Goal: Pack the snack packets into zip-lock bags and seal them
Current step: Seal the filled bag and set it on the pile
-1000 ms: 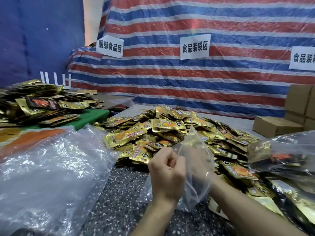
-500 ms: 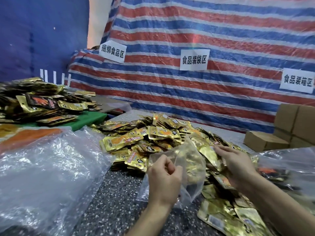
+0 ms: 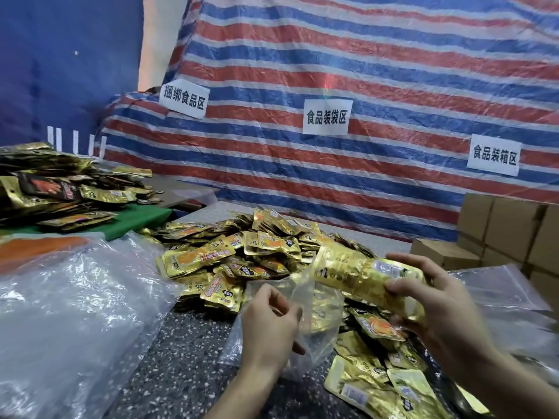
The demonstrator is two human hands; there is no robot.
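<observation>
My left hand (image 3: 269, 325) pinches the rim of a clear zip-lock bag (image 3: 317, 337) and holds it up over the speckled table. My right hand (image 3: 435, 300) grips a gold snack packet (image 3: 360, 276), tilted, its left end at the bag's mouth. A big pile of gold snack packets (image 3: 242, 255) lies just behind both hands. More loose packets (image 3: 378, 385) lie at the lower right under my right forearm.
A large crumpled clear plastic sheet (image 3: 66, 322) covers the left side. A second packet heap (image 3: 54, 189) sits on a green surface at far left. Cardboard boxes (image 3: 508, 234) stand at the right. Another clear bag (image 3: 508, 294) lies behind my right hand. A striped tarp hangs behind.
My right hand has picked a gold packet from the pile and brought it to the mouth of the bag. My left hand keeps hold of the bag's rim.
</observation>
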